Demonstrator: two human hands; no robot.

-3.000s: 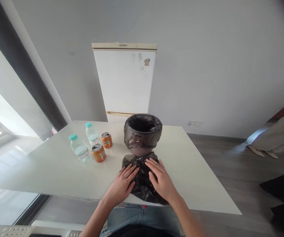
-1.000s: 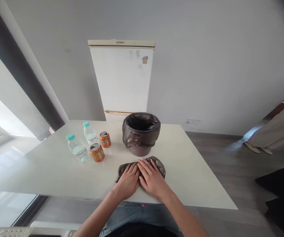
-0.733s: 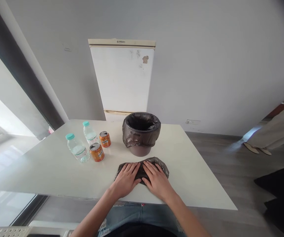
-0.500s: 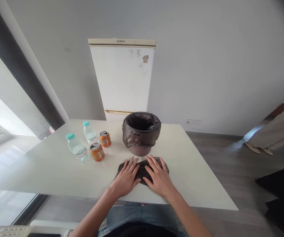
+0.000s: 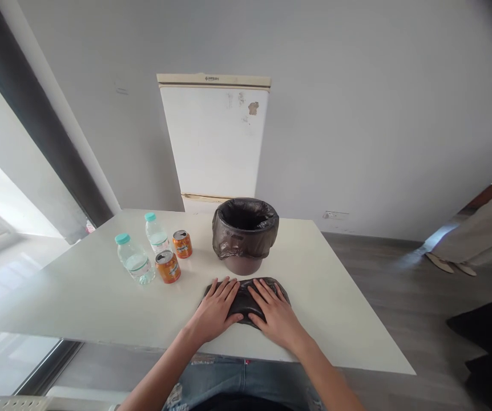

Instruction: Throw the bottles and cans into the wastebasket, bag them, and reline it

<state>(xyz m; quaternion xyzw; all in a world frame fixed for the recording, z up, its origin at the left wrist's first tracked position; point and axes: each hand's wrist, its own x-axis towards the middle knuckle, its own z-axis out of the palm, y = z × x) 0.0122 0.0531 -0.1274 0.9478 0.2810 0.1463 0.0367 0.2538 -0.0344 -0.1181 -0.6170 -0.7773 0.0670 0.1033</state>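
A dark plastic bag [image 5: 241,305] lies flattened on the table near its front edge. My left hand [image 5: 215,311] rests palm down on the bag's left part, fingers stretched out. On its right part lies my right hand [image 5: 277,313], also flat with the fingers spread. Each hand covers some of the bag. Just beyond them stands a brown bin [image 5: 243,265], upright, its rim wrapped by a dark bin liner [image 5: 246,240] that hangs down over the outside.
Left of the bin stand two orange drink cans [image 5: 168,267] and two clear bottles with teal caps [image 5: 137,262] on the white table [image 5: 335,319]. A white fridge [image 5: 216,137] is behind the table. Another person's legs [image 5: 481,234] show at the right.
Both hands have pressed the bag flatter and its surface looks smoother. The whole view has shifted slightly. The bin, cans and bottles stay in place.
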